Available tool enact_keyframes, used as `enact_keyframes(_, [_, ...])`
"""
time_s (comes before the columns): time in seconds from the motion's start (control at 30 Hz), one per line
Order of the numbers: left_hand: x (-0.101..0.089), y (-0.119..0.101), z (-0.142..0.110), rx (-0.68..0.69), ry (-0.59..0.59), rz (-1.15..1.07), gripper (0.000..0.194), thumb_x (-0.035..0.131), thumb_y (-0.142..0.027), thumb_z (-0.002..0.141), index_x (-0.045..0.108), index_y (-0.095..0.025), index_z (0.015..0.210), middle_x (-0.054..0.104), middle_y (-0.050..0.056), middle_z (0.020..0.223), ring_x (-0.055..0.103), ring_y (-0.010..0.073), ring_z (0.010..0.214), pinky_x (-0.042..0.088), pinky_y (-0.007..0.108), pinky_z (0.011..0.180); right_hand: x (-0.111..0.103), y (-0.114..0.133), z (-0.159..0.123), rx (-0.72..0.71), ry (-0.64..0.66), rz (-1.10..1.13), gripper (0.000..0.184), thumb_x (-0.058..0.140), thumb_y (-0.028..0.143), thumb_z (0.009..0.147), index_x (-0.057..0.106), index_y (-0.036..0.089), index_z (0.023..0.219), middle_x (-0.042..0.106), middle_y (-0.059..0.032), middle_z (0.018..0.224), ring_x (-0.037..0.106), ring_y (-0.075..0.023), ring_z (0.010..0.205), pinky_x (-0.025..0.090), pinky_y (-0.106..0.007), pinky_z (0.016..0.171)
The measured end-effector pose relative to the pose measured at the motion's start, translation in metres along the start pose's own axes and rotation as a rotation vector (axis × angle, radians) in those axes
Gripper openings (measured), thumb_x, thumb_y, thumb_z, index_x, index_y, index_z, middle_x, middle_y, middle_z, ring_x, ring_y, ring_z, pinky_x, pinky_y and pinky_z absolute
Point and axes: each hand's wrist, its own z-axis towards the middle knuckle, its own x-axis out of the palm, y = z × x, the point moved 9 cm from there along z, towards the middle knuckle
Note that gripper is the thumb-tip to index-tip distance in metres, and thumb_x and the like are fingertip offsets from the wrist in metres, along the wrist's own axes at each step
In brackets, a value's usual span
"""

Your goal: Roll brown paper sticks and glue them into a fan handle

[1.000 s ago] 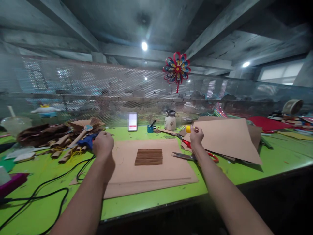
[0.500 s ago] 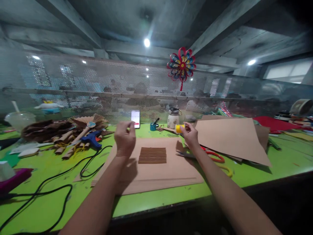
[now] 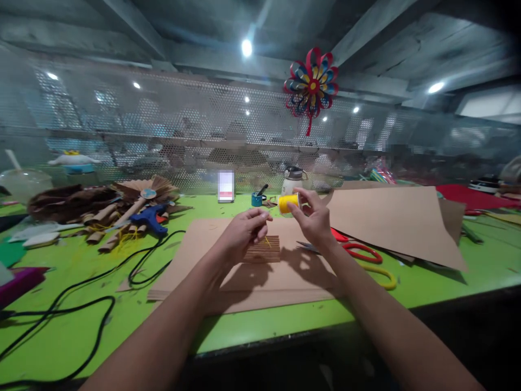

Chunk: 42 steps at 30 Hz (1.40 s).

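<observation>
My right hand (image 3: 315, 217) grips a spool of yellow thread (image 3: 288, 204) between thumb and fingers, held in the air over the far side of the paper. To its left, my left hand (image 3: 246, 234) is closed in a pinch on a short end of yellow thread (image 3: 267, 241). Below the left hand lies a pleated brown paper piece (image 3: 264, 253), partly covered by that hand. It rests on a stack of flat brown paper sheets (image 3: 191, 271). Scissors with red handles (image 3: 362, 252) lie partly under my right forearm, beside a yellow handle loop (image 3: 382, 277).
A blue glue gun (image 3: 150, 220) lies by rolled brown paper tubes (image 3: 101, 214) at the left, its black cable (image 3: 81, 285) looping over the green table. Larger brown sheets (image 3: 391, 222) sit at the right. A phone (image 3: 226, 186), small blue pot (image 3: 257, 199) and bottle (image 3: 293, 179) stand behind.
My left hand has moved right from beside the glue gun to over the pleated paper, now pinching yellow thread. My right hand has brought the spool left, closer to it.
</observation>
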Motion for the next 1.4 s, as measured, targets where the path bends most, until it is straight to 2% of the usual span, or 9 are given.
enact_keyframes(0.17, [-0.023, -0.01, 0.001, 0.027, -0.083, 0.016, 0.018, 0.072, -0.026, 0.072, 0.062, -0.011, 0.074, 0.033, -0.008, 0.044, 0.025, 0.0023, 0.038, 0.012, 0.017, 0.039, 0.006, -0.031, 0.004, 0.099, 0.145, 0.03, 0.043, 0.07, 0.038, 0.076, 0.064, 0.022, 0.115, 0.06, -0.0062, 0.104, 0.056, -0.0172, 0.083, 0.05, -0.03, 0.069])
enact_keyframes(0.33, [-0.064, -0.014, 0.005, 0.104, -0.256, -0.083, 0.018, 0.073, -0.022, 0.066, 0.06, -0.011, 0.073, 0.033, -0.01, 0.043, 0.022, 0.001, 0.035, 0.01, 0.015, 0.036, 0.019, -0.045, 0.0, 0.348, 0.281, 0.462, 0.043, 0.074, 0.037, 0.07, 0.067, 0.019, 0.109, 0.065, -0.0044, 0.094, 0.058, -0.0159, 0.081, 0.05, -0.027, 0.066])
enact_keyframes(0.47, [-0.092, -0.018, 0.003, 0.121, -0.378, -0.092, 0.014, 0.07, -0.017, 0.066, 0.059, -0.011, 0.071, 0.032, -0.011, 0.042, 0.021, 0.0006, 0.033, 0.01, 0.014, 0.034, -0.013, -0.084, 0.004, 0.573, -0.03, 0.61, 0.039, 0.071, 0.04, 0.069, 0.066, 0.018, 0.1, 0.066, -0.0037, 0.092, 0.061, -0.0151, 0.076, 0.051, -0.024, 0.059])
enact_keyframes(0.57, [-0.107, -0.025, -0.001, 0.15, -0.463, -0.138, 0.007, 0.065, -0.013, 0.068, 0.059, -0.01, 0.072, 0.03, -0.011, 0.041, 0.022, 0.0011, 0.033, 0.012, 0.013, 0.033, -0.057, -0.122, 0.0, 0.68, -0.341, 0.352, 0.032, 0.065, 0.04, 0.07, 0.063, 0.017, 0.092, 0.066, -0.0035, 0.085, 0.061, -0.0147, 0.069, 0.05, -0.024, 0.055])
enact_keyframes(0.73, [-0.12, -0.034, -0.007, 0.222, -0.585, -0.253, 0.006, 0.059, -0.009, 0.073, 0.057, -0.013, 0.069, 0.03, -0.01, 0.043, 0.025, 0.0019, 0.034, 0.017, 0.012, 0.034, -0.093, -0.153, -0.006, 0.656, -0.519, 0.037, 0.037, 0.061, 0.038, 0.071, 0.059, 0.016, 0.101, 0.063, -0.005, 0.092, 0.059, -0.0162, 0.076, 0.049, -0.025, 0.059])
enact_keyframes(1.0, [-0.126, -0.04, -0.009, 0.273, -0.616, -0.214, 0.005, 0.065, -0.01, 0.064, 0.062, -0.01, 0.068, 0.038, -0.008, 0.046, 0.029, 0.0017, 0.037, 0.019, 0.013, 0.034, -0.075, -0.159, -0.001, 0.544, -0.276, -0.381, 0.038, 0.059, 0.015, 0.069, 0.068, 0.015, 0.106, 0.059, -0.0119, 0.114, 0.055, -0.0245, 0.106, 0.039, -0.035, 0.1])
enact_keyframes(1.2, [-0.125, -0.049, -0.005, 0.377, -0.577, -0.068, 0.008, 0.068, -0.019, 0.064, 0.064, -0.014, 0.066, 0.04, -0.007, 0.044, 0.028, 0.0028, 0.038, 0.017, 0.013, 0.035, -0.036, -0.172, 0.011, 0.578, 0.043, -0.452, 0.025, 0.064, 0.016, 0.082, 0.067, 0.018, 0.107, 0.061, -0.0091, 0.116, 0.056, -0.0237, 0.111, 0.044, -0.038, 0.097])
enact_keyframes(1.3, [-0.111, -0.045, -0.003, 0.307, -0.536, 0.075, 0.018, 0.071, -0.027, 0.063, 0.065, -0.013, 0.073, 0.035, -0.009, 0.041, 0.027, 0.0031, 0.037, 0.015, 0.014, 0.036, -0.02, -0.174, 0.011, 0.603, 0.173, -0.408, 0.031, 0.056, 0.033, 0.093, 0.058, 0.016, 0.119, 0.058, -0.0088, 0.121, 0.06, -0.0222, 0.103, 0.052, -0.041, 0.086])
enact_keyframes(1.4, [-0.093, -0.04, -0.004, 0.228, -0.503, 0.21, 0.025, 0.07, -0.033, 0.064, 0.065, -0.012, 0.075, 0.038, -0.008, 0.039, 0.027, 0.0041, 0.037, 0.015, 0.016, 0.037, -0.019, -0.165, 0.012, 0.596, 0.213, -0.36, 0.03, 0.065, 0.026, 0.085, 0.064, 0.014, 0.112, 0.065, -0.0073, 0.107, 0.063, -0.0227, 0.091, 0.053, -0.036, 0.079])
